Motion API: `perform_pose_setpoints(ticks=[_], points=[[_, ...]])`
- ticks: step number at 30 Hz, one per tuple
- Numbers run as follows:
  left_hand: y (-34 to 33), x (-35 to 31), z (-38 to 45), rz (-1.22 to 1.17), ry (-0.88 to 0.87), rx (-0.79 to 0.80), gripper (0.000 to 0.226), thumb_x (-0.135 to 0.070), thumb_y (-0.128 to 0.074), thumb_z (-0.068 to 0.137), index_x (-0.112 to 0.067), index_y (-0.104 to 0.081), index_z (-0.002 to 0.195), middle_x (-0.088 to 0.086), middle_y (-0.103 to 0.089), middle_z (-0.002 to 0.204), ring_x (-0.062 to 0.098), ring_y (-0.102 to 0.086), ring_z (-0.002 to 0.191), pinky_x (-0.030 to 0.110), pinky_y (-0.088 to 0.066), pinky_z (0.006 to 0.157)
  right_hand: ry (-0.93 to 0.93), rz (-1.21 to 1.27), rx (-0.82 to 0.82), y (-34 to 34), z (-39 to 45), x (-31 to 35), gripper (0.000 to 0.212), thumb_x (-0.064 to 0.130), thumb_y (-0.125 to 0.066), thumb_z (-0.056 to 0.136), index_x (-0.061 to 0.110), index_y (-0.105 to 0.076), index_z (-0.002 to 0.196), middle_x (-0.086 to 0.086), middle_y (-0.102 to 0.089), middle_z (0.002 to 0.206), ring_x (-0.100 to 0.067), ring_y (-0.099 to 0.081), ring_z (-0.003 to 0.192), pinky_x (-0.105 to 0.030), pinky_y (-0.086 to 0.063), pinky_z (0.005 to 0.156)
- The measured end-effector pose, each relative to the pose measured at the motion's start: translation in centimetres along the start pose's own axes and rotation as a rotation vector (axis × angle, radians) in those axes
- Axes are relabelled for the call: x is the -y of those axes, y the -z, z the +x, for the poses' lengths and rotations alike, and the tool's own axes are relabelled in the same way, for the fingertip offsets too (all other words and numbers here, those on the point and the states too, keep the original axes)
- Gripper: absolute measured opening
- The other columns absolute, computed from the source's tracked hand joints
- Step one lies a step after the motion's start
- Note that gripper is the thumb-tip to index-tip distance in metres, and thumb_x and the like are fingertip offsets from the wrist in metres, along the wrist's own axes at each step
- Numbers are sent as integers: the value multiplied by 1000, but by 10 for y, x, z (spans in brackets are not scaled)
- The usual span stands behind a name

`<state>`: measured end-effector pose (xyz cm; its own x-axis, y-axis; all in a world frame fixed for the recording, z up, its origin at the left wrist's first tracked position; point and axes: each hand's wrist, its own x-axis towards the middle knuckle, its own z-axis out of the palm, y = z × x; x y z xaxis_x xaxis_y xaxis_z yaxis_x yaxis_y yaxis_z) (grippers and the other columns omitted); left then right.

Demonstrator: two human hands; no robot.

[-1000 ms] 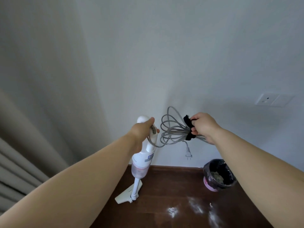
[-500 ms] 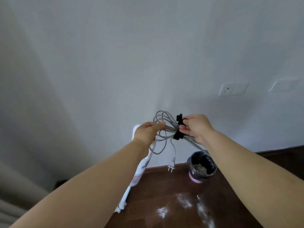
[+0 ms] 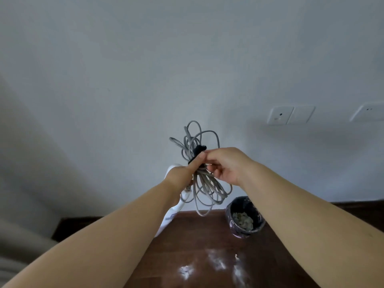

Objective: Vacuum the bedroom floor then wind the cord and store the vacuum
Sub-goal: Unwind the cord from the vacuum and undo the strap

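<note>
A coiled grey cord (image 3: 204,189) hangs in loops in front of the white wall, bound at its middle by a black strap (image 3: 197,151). My left hand (image 3: 184,175) grips the bundle from the left, thumb and fingers on the strap. My right hand (image 3: 225,165) pinches the strap and cord from the right. The white stick vacuum (image 3: 173,210) stands upright against the wall behind my left wrist, mostly hidden by my arm. The plug is not visible.
A small bin lined with a black bag (image 3: 245,218) sits on the dark wooden floor (image 3: 207,242) by the wall. White glare patches (image 3: 218,263) lie on the floor. Wall sockets (image 3: 291,114) are at right, a beige curtain (image 3: 18,235) at left.
My left hand has left the vacuum handle and joined the right on the cord bundle. The bundle has turned upright, its loops now hanging down. The view has shifted right.
</note>
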<state>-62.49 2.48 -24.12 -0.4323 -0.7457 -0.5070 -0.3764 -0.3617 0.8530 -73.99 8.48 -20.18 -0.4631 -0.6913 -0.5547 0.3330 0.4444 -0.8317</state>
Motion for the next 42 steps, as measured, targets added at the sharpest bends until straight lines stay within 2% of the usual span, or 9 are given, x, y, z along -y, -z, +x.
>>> perform_pose_setpoints(ticks=[6,10,13,17,21,25,29,33,42], points=[[-9,-3,15,35,17,-69,70,-69,-66,70,-3,-67,94,1,-55,69,15,-47,61,25,-35,59,-84,75,188,15,5,4,25,3,-40,93,0,-56,113,-11,-72,91,-19,-59,59,-21,-43,49],[-9,2,19,96,2,-42,51,-55,-67,77,-5,-64,86,5,-54,73,18,-47,65,28,-36,62,-51,-183,204,20,4,10,22,11,-50,91,4,-57,111,-12,-69,86,-15,-54,52,-19,-40,42],[-8,4,19,103,-2,16,55,-55,-70,71,-4,-69,93,7,-66,89,18,-54,76,27,-41,68,57,-441,124,13,4,14,30,32,-65,88,7,-64,105,-12,-67,84,-10,-44,43,-18,-34,38],[-4,1,17,114,-9,50,61,-52,-71,59,-5,-72,97,9,-70,96,19,-55,82,28,-42,70,281,-688,-56,-4,14,11,27,28,-63,89,1,-68,91,-16,-64,72,-20,-50,48,-22,-36,41],[11,-4,25,153,-44,76,46,-49,-67,77,-7,-67,95,6,-61,95,19,-51,86,28,-40,74,367,-692,-158,-16,19,7,28,29,-59,93,4,-67,83,-13,-67,68,-17,-59,46,-26,-49,49],[20,-8,29,204,-71,95,38,-49,-58,89,-12,-63,90,3,-52,79,16,-46,73,26,-35,63,389,-936,-210,-18,23,11,32,38,-50,97,9,-61,91,-10,-59,89,-22,-55,72,-30,-43,57],[26,-9,32,245,-68,116,44,-48,-57,89,-6,-66,99,8,-47,82,21,-41,76,30,-33,70,121,-586,-13,-14,33,11,37,36,-45,99,4,-59,110,-14,-64,104,-23,-59,79,-33,-52,67],[31,-11,36,263,-109,135,35,-38,-66,87,-7,-67,105,5,-54,81,17,-46,70,25,-37,66,30,-210,3,-9,38,-2,27,23,-49,97,3,-63,108,-12,-68,80,-24,-63,70,-33,-49,68],[36,-11,38,163,-169,34,33,-21,-81,74,-17,-57,95,3,-62,84,14,-53,67,24,-44,63,-49,-14,89,-23,46,-17,27,24,-65,91,0,-70,101,-14,-68,81,-25,-65,68,-38,-55,67]])
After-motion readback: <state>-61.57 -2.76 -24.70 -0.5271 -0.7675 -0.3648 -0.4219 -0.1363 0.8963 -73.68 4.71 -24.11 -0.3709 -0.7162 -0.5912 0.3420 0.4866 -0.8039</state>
